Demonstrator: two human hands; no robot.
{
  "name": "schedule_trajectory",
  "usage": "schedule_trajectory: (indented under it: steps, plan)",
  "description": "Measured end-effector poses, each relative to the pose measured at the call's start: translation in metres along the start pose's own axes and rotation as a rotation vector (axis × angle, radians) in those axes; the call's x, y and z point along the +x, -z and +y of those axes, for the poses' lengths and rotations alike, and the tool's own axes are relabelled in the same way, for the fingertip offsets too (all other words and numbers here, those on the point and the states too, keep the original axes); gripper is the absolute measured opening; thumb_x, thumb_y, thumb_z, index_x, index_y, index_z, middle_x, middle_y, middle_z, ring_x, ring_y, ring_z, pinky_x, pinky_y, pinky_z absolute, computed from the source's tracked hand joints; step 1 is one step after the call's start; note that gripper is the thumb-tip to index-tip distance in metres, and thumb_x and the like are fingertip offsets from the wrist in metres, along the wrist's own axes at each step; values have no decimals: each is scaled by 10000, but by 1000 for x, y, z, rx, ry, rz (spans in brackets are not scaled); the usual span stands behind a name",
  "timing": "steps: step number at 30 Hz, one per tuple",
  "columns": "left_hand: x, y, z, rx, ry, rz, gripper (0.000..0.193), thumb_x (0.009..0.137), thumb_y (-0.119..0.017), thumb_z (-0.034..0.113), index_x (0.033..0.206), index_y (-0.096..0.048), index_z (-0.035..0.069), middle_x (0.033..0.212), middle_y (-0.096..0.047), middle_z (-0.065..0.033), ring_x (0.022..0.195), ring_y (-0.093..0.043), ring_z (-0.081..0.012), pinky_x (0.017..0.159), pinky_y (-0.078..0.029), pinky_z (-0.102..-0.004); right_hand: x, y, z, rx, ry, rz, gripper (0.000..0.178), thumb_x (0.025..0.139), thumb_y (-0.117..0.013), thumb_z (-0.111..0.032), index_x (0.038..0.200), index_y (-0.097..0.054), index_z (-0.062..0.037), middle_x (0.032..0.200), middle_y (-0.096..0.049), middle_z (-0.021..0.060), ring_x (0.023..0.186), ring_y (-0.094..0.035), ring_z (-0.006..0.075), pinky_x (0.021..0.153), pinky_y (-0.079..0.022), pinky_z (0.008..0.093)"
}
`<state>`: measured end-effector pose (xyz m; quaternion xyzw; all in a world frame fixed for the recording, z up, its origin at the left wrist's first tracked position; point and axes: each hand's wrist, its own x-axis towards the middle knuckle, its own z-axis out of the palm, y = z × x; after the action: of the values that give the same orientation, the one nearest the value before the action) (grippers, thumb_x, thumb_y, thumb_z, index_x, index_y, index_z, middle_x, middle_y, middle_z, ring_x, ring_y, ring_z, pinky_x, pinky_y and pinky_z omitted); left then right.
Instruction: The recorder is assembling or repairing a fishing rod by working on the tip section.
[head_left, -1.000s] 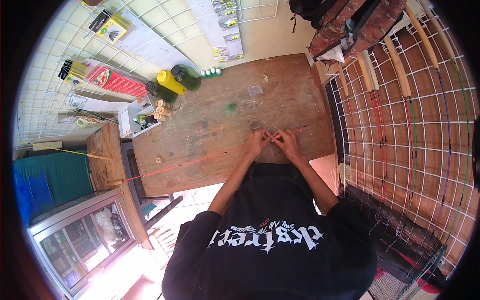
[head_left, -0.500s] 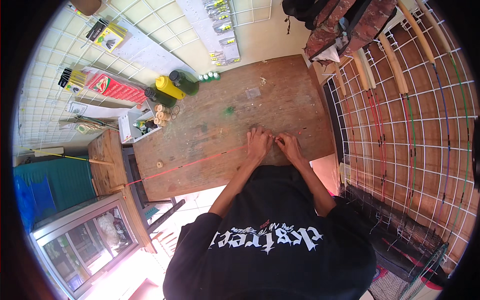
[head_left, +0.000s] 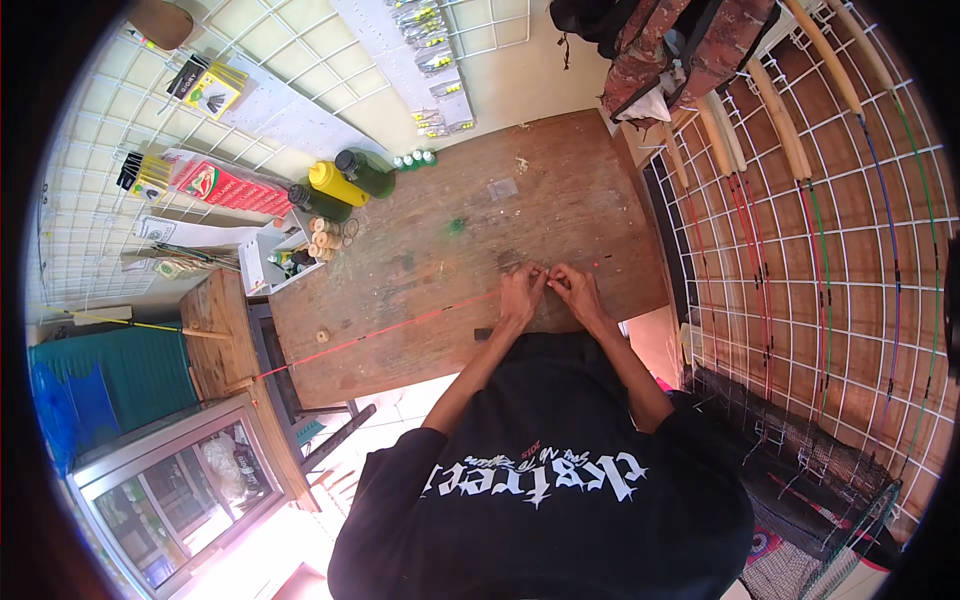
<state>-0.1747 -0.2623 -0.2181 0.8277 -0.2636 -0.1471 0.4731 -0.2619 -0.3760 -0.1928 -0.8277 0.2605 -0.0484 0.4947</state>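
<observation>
"What is seen at the left?"
"A small pale ring point(head_left: 322, 336) is set on the wooden tabletop point(head_left: 580, 195); a yellow squeeze bottle point(head_left: 337, 184) is placed in the upper left."
"And the thin red rod point(head_left: 380, 333)?"
"It is extended slantwise across the tabletop, from the left of the frame to the hands just right of centre."
"How are the fingers held?"
"Those of the left hand point(head_left: 520, 293) are bunched at the rod; those of the right hand point(head_left: 575, 290) are brought close beside them. Whether anything is pinched cannot be told."
"Farther right?"
"Rods with wooden handles point(head_left: 780, 122) are ranged there."
</observation>
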Motion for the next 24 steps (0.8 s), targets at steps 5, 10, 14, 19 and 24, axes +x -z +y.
schedule_trajectory:
  steps: [5, 10, 14, 19, 24]
  plan:
    - [3, 5, -2, 68, -68, -169, 150, 817, -644, 172, 863, -633, 30, 737, -649, -138, 713, -636, -292, 635, -474, -394, 4, -2, 15, 41, 136, 53, 188, 752, -697, -36, 912, -598, -26, 735, -623, 115, 600, -549, 201, 560, -440, 322]
    - [8, 13, 4, 0, 11, -249, 133, 827, -647, 155, 867, -622, 31, 740, -648, -140, 664, -630, -278, 609, -469, -375, 8, 0, 23, 86, 162, 90, 177, 738, -723, -63, 880, -627, -19, 708, -606, 82, 547, -493, 138, 522, -411, 290]
    - [9, 15, 7, -78, 55, -304, 128, 836, -643, 148, 870, -620, 27, 749, -654, -140, 646, -630, -268, 612, -476, -362, 12, 0, 32, 2, 280, 84, 137, 736, -733, -97, 816, -658, -15, 715, -603, 86, 575, -507, 143, 544, -413, 298]
    - [8, 13, 9, -45, 43, -278, 138, 838, -637, 156, 868, -622, 22, 739, -652, -147, 662, -638, -276, 620, -478, -367, 7, 7, 24, 109, 182, 37, 128, 743, -731, -104, 812, -671, -13, 705, -590, 84, 586, -503, 139, 546, -405, 300]
    - [9, 13, 13, -15, 36, -227, 148, 836, -620, 157, 866, -620, 12, 724, -645, -170, 652, -635, -298, 619, -476, -382, 1, 13, 15, 86, 138, -42, 117, 738, -731, -78, 840, -691, -35, 662, -525, 69, 574, -483, 137, 534, -389, 301]
